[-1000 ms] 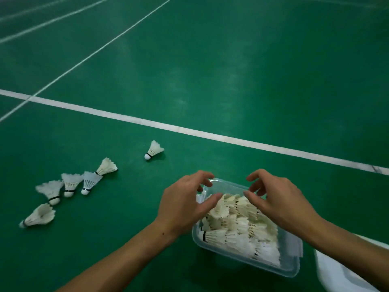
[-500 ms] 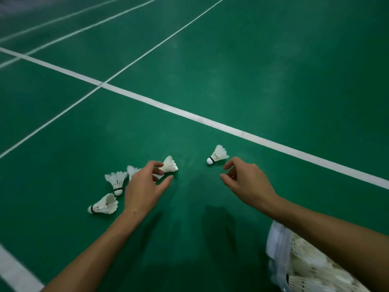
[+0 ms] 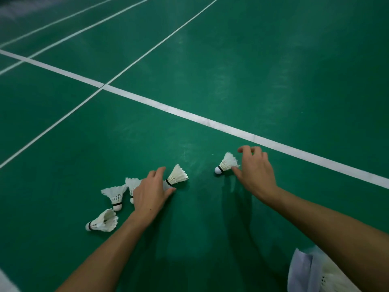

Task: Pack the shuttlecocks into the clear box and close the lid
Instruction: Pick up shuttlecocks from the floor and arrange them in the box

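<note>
Several white feather shuttlecocks lie on the green court floor. My left hand point(image 3: 150, 194) is spread low over the left group, thumb and forefinger on either side of the black-banded base of one shuttlecock point(image 3: 177, 175). Another shuttlecock point(image 3: 131, 183) is half hidden under that hand. Two more, one point(image 3: 114, 194) and the other point(image 3: 101, 223), lie further left. My right hand point(image 3: 254, 171) arches over a lone shuttlecock point(image 3: 226, 163), thumb touching its feathers. The clear box point(image 3: 301, 270), holding packed shuttlecocks, shows at the bottom right, mostly hidden behind my right forearm.
A broad white court line point(image 3: 210, 121) runs diagonally just beyond my hands, with thinner lines crossing it further off. A white patch point(image 3: 6, 283) sits at the bottom left corner. Bare green floor lies between my two arms.
Both hands left the box and moved out to the loose shuttlecocks. The view swung left, pushing the box to the bottom right. My right hand closed the gap to the lone shuttlecock.
</note>
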`<state>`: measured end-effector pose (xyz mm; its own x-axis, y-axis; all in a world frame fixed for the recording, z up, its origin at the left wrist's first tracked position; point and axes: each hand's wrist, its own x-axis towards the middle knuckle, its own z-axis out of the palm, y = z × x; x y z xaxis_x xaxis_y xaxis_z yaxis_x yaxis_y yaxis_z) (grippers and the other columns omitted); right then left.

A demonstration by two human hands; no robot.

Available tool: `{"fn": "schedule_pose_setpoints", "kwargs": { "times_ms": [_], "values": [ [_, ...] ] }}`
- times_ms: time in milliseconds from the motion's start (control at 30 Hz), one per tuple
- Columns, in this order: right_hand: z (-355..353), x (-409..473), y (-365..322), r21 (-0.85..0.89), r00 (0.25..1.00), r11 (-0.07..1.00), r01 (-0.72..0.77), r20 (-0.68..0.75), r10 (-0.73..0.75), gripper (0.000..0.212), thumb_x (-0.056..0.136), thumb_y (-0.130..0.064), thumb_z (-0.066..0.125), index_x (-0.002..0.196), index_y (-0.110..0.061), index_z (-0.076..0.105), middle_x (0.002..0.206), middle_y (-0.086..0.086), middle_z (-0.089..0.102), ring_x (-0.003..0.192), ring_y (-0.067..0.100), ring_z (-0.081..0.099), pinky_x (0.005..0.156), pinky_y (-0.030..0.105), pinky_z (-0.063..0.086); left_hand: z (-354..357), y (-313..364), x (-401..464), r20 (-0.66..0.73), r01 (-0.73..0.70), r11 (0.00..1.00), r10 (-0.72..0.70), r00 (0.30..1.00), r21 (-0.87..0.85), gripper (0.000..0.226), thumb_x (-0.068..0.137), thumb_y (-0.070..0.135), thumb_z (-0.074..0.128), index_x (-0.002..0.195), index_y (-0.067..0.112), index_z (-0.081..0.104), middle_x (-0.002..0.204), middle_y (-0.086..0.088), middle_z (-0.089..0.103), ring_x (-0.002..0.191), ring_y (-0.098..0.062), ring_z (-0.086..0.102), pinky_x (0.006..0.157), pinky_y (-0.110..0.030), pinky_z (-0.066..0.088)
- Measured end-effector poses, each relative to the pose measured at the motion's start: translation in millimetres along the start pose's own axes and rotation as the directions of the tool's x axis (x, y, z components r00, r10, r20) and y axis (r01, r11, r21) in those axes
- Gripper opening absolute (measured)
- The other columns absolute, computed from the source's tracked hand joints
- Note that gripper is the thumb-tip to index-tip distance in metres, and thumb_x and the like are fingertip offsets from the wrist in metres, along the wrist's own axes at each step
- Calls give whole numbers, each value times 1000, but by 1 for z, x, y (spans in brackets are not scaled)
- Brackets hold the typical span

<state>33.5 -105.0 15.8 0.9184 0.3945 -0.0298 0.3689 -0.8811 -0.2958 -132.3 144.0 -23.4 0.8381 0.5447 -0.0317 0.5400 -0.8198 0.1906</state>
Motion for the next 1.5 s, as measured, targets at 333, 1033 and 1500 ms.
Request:
{"fn": "schedule_pose_setpoints", "kwargs": {
  "times_ms": [333, 1033, 1500],
  "values": [
    [17, 8, 12, 207, 995, 977, 59, 72, -75, 45, 96, -20, 70, 136, -18, 49, 107, 7, 76, 97, 32, 67, 74, 44, 57, 13, 8, 3, 45, 13, 995, -9, 999, -103, 38, 93, 58, 67, 113, 26, 67, 107, 3, 56, 87, -22, 62, 70, -37, 55],
    [-200, -302, 180, 512, 962, 837, -191, -70, 263, 28, 91, -12, 76, 110, -29, 65, 80, -5, 72, 70, 9, 69, 71, 32, 60, -88, 210, -181, -24, -462, 607, 589, 808, -647, 28, 87, 43, 79, 101, 19, 75, 101, 11, 67, 87, -4, 64, 67, -13, 47],
    [-113, -294, 144, 429, 988, 898, -96, -66, 137, 29, 93, -16, 73, 118, -23, 61, 79, -13, 67, 76, 3, 66, 73, 31, 58, -69, 217, -203, -59, -434, 598, 543, 838, -673, 21, 85, 41, 83, 97, 29, 70, 100, 18, 66, 89, -8, 65, 72, -24, 51]
  ]
}}
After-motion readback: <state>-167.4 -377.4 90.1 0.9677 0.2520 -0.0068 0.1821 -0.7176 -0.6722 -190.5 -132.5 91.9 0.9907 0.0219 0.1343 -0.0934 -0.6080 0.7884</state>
